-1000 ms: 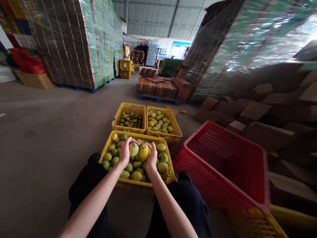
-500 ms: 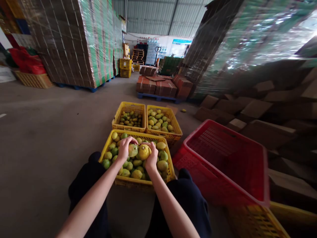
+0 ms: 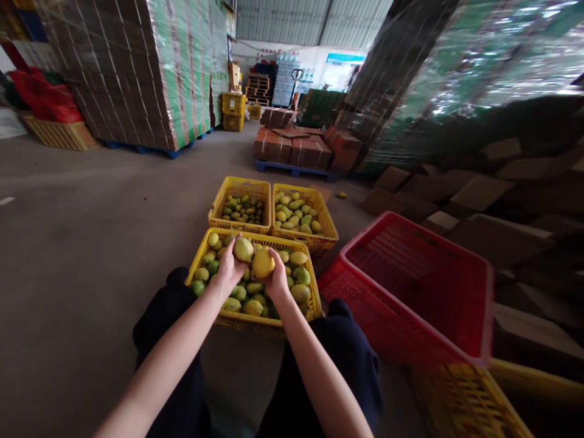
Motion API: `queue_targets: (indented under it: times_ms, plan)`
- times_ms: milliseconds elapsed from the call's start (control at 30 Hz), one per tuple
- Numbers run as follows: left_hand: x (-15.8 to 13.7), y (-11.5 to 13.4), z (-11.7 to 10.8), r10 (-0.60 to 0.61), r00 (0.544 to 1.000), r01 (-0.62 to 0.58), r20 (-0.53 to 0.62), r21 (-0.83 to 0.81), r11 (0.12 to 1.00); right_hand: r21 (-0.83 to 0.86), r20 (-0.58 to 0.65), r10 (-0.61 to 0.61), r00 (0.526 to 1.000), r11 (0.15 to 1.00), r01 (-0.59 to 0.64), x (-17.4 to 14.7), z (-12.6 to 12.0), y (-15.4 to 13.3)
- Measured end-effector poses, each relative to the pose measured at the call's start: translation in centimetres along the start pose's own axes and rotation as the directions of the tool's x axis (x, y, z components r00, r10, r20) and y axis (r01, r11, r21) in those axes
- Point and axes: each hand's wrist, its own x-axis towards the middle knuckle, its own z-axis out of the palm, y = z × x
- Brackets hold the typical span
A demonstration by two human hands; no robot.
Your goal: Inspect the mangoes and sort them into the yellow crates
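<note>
My left hand is closed round a pale yellow-green lemon. A deeper yellow lemon sits in my right hand, thumb along its side. Both fruits are held close together above the near yellow crate, which is full of green and yellow lemons. Behind it stand two more yellow crates: the left crate has small, darker fruit low inside, and the right crate holds larger yellow-green lemons.
On my right a red crate rests on a yellow crate, with cardboard boxes piled beyond. Ahead, flat brown cartons lie on a blue pallet. Tall wrapped stacks rise on both sides.
Both hands have turned the lemons over, so other sides of them show. The left hand now cups its fruit from below instead of from above. The view has tipped slightly downward.
</note>
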Motion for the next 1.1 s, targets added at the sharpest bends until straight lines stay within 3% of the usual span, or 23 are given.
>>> queue_targets:
  times_ms: [67, 133, 333, 500, 633, 800, 1100]
  plan:
    - [-0.5, 0.3, 0.4, -0.031, 0.999, 0.032, 0.042, -0.027, 0.999, 0.037, 0.025, 0.154, 0.988, 0.987, -0.155, -0.2, 0.0, -1.0]
    - [-1.1, 0.7, 0.6, -0.072, 0.994, 0.074, 0.084, -0.016, 0.997, 0.081, 0.027, 0.212, 0.977, 0.974, -0.214, -0.4, -0.1, -2.0]
    - [-2.6, 1.4, -0.2, -0.179, 0.962, 0.171, 0.205, 0.061, 0.983, 0.226, -0.021, 0.105, 0.994, 0.969, -0.098, -1.0, -1.2, -3.5]
    - [-3.2, 1.6, -0.5, -0.261, 0.93, 0.229, 0.259, 0.149, 0.962, 0.281, 0.082, 0.183, 0.98, 0.939, -0.199, -1.9, -1.9, -3.8]
    - [-3.5, 1.6, -0.3, -0.307, 0.92, 0.273, 0.245, 0.165, 0.948, 0.261, 0.136, 0.174, 0.975, 0.944, -0.204, -2.4, -1.7, -4.1]
    - [-3.3, 1.2, -0.3, -0.264, 0.959, 0.267, 0.103, -0.019, 0.964, 0.24, 0.179, 0.149, 0.973, 0.952, -0.19, -2.4, -1.8, -4.1]
    - [-2.7, 0.2, 0.4, -0.06, 0.996, 0.067, 0.062, -0.111, 0.992, 0.287, 0.247, 0.229, 0.941, 0.911, -0.297, -2.2, -1.4, -4.1]
